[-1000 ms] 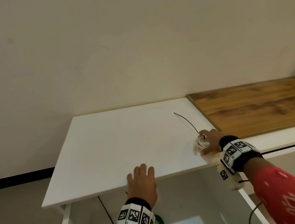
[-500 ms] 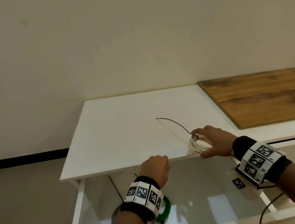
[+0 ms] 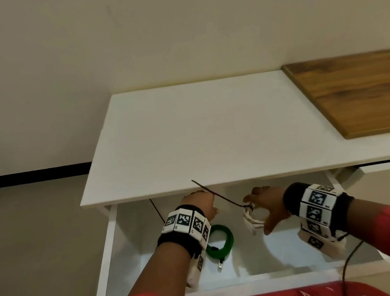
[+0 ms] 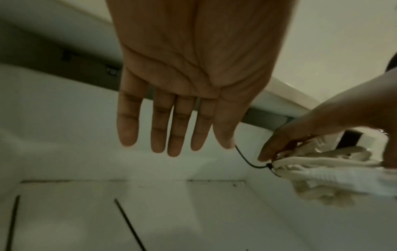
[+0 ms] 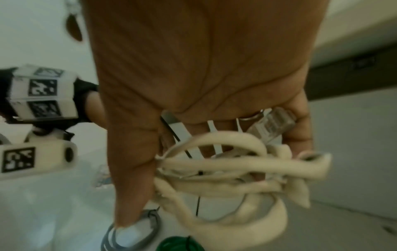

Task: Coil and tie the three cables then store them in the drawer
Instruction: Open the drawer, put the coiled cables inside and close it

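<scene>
Cables go in last: our right hand (image 3: pixel 267 206), which a second ago gripped the white coil (image 3: pixel 252 221) on the desk (image 3: pixel 211 131), now holds it over the open drawer (image 3: pixel 286 254), where a green coil (image 3: pixel 220 241) and a grey coil (image 5: pixel 131 236) lie. Our left hand (image 3: pixel 199 208) hangs flat, fingers straight and holding nothing. Storing looks nearly done.

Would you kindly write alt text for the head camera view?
The right hand holds a tied white cable coil over an open white drawer, where a green cable coil already lies. The left hand hovers open beside it.
</scene>
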Demonstrator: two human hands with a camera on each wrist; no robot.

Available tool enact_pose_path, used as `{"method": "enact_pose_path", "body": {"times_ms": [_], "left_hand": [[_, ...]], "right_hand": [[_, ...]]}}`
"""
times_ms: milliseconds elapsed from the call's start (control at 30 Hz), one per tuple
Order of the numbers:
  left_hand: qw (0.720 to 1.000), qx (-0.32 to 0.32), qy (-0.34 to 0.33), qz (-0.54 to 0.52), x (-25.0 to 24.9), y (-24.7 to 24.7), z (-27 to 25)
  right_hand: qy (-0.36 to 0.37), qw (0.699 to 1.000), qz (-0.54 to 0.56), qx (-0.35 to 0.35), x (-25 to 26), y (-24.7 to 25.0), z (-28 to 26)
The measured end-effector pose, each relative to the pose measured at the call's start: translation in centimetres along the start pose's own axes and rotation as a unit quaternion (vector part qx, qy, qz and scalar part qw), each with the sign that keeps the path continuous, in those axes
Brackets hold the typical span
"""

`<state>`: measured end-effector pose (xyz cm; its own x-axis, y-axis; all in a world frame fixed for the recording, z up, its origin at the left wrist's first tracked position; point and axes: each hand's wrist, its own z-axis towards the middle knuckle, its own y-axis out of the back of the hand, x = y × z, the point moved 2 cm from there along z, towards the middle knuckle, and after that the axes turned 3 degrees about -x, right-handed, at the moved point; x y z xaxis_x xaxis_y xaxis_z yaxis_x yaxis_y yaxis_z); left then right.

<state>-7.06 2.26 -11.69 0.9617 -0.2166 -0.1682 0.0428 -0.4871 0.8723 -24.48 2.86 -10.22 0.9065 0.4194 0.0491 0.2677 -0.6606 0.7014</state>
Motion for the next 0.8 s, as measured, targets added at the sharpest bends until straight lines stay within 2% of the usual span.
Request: {"method": "enact_pose_path", "body": {"times_ms": [167, 367, 633, 800], "left_hand": [[1.0, 0.008, 0.01, -0.016, 1.8, -1.0, 0.8], [0.999, 0.039, 0.005, 0.0, 2.5, -2.2, 1.3], [0.999, 0.049, 0.008, 0.001, 2.5, -2.6, 1.6], [0.999, 0.039, 0.005, -0.002, 2.6, -2.5, 1.7]], "right_hand": [[-0.042, 0.999, -0.015, 0.027, -0.6, -2.5, 5.0], [-0.088, 0.995, -0.003, 0.044, -1.6, -5.9, 7.5], [-0.057, 0.991, -0.067, 0.104, -0.2, -7.4, 7.9], [-0.072, 0.99, -0.054, 0.109, 0.1, -8.0, 8.4]]}}
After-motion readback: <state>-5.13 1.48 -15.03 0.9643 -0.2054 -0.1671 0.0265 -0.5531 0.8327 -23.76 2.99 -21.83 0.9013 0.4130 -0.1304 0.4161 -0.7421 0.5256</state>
